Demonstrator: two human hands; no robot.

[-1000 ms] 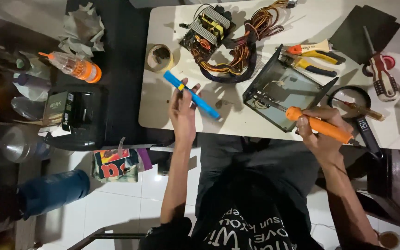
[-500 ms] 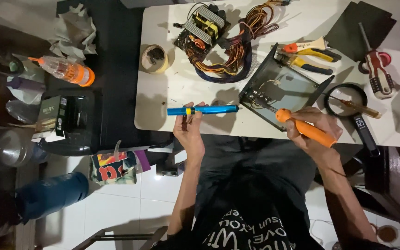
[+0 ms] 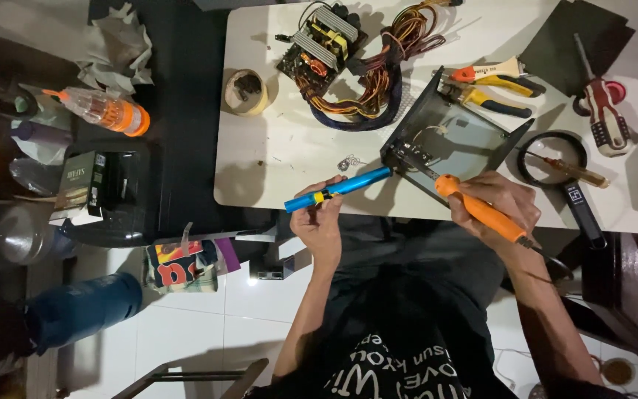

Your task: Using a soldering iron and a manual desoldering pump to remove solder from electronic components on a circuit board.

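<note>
At the near edge of the white table [image 3: 275, 159], two tools were brought to an opened metal case [image 3: 455, 140].

A blue pump tool [image 3: 337, 189] was gripped in the left hand [image 3: 320, 222], and an orange soldering iron [image 3: 478, 208] was clasped in the right hand [image 3: 503, 203]. Both tips were aimed at the small board [image 3: 411, 155] at the case's near-left corner, seemingly so that one joint could be worked from two sides.

1. White table [image 3: 289, 159], right of a dark surface.
2. Tape roll [image 3: 245, 91], far left corner.
3. Circuit board [image 3: 320, 38] with coiled wire bundle [image 3: 378, 81], far centre.
4. Open metal case [image 3: 455, 140], near edge.
5. Pliers [image 3: 492, 83], right of the wires.
6. Black mat [image 3: 574, 41], far right.
7. Magnifying ring [image 3: 551, 157], right of the case.
</note>
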